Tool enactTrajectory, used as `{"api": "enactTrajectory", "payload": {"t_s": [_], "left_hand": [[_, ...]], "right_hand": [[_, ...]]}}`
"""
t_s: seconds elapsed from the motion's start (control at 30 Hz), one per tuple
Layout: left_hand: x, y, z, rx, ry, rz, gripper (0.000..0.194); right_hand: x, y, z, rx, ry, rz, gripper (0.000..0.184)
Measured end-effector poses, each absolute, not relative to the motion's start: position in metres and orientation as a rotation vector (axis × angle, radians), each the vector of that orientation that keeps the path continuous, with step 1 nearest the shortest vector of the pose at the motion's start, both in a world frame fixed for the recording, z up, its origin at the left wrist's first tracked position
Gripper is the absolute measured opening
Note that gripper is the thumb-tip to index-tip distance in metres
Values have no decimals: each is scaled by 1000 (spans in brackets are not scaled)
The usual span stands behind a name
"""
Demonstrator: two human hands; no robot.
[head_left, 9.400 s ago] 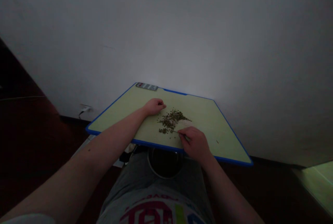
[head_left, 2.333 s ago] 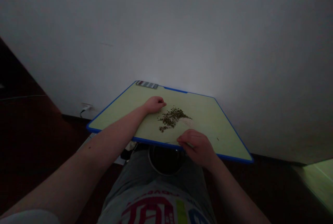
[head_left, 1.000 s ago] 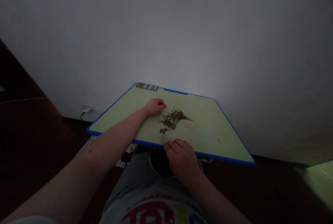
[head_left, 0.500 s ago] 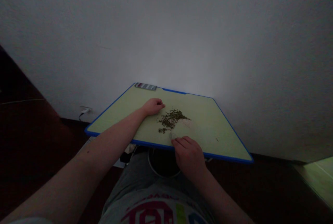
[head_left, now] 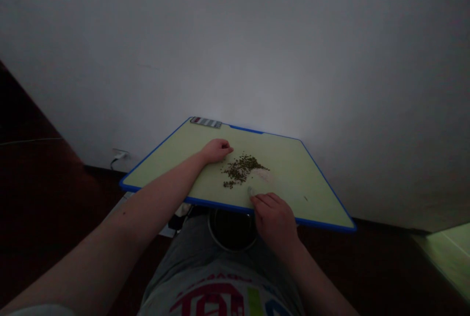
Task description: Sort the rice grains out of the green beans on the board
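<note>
From my remote feed, both hands are at a pale green cutting board (head_left: pixel 290 179) with a blue rim. The left hand (head_left: pixel 217 150) is curled into a loose fist, resting on the board with nothing visible in it. The right hand (head_left: pixel 274 220) sits at the board's near edge, its fingers (head_left: pixel 262 199) bent and reaching onto the surface. A small pale tip (head_left: pixel 251 190) shows just ahead of them, but at this resolution I can't tell whether it's the thumb or something pinched, so I can't call that grip.

A loose heap of small dark green seeds (head_left: pixel 242 169) lies on the board between the two hands. It sits just beside the left fist and near the right fingers, without touching either one that I can see. A pale smear (head_left: pixel 263 175) lies against the heap's right side, and a lone dark speck (head_left: pixel 305 198) sits well apart towards the right corner.

A blister pack (head_left: pixel 205 122) lies at the far edge of the board, against a white wall (head_left: pixel 235 47). Below the near edge, a dark round bowl (head_left: pixel 233 230) sits over the person's grey shorts (head_left: pixel 183 252), and a printed white shirt (head_left: pixel 209 296) fills the bottom of my view.
</note>
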State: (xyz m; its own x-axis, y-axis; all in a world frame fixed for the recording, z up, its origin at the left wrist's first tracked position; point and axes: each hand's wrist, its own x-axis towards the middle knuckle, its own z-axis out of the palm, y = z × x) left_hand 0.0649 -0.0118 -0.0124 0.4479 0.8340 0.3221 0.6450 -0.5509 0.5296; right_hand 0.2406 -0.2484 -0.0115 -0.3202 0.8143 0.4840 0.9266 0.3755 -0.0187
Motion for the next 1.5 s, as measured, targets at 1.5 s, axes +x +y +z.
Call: {"api": "enactTrajectory", "payload": {"t_s": [1.5], "left_hand": [[64, -10, -14, 2362, 1249, 784, 34]], "right_hand": [[272, -208, 2, -1696, -2064, -346, 22]]}}
